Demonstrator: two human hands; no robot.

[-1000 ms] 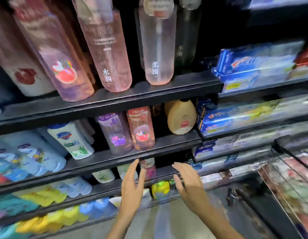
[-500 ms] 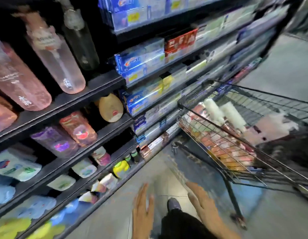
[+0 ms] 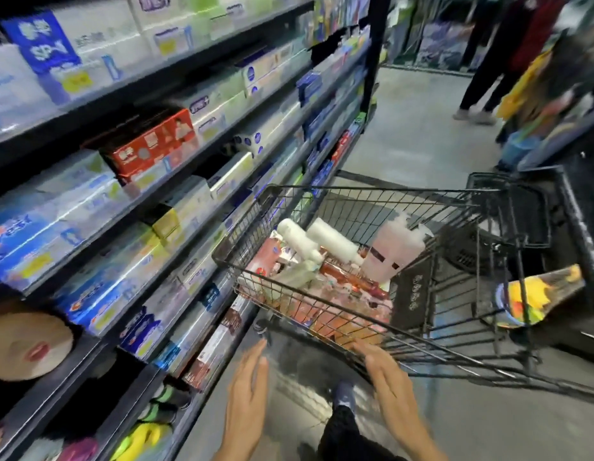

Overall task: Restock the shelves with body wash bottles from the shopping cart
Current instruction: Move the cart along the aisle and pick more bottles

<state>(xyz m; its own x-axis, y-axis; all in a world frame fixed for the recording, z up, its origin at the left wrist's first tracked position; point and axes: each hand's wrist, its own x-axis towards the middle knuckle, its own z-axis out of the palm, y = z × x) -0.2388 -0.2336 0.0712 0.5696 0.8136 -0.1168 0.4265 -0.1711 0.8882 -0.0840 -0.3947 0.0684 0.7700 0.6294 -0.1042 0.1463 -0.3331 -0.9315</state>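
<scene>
Both hands are empty and flat-fingered, which suits a moment between bottles: the left hand [image 3: 247,390] hangs over the floor just near of the shopping cart [image 3: 418,341], and the right hand [image 3: 389,384] reaches toward the cart's near wire rim, its fingertips at or just short of the wire (motion blur makes it impossible to say whether they touch). The cart stands to the right of the shelves [image 3: 176,181], close alongside them, presumably so each bottle needs only a short carry. Inside it the body wash bottles [image 3: 325,287] lie heaped on their sides, pink and red ones below, two white bottles [image 3: 317,242] resting across the top at the far left, and a pale pink bottle [image 3: 394,249] propped more upright toward the right. The shelf section directly beside the cart holds boxed toothpaste [image 3: 89,207], so the bottles' own place seems to be further left, where a tan round bottle [image 3: 26,341] sits at the left edge. The next sensible move, judging by the hands, is to reach over the rim and pick a bottle off the top of the heap.
</scene>
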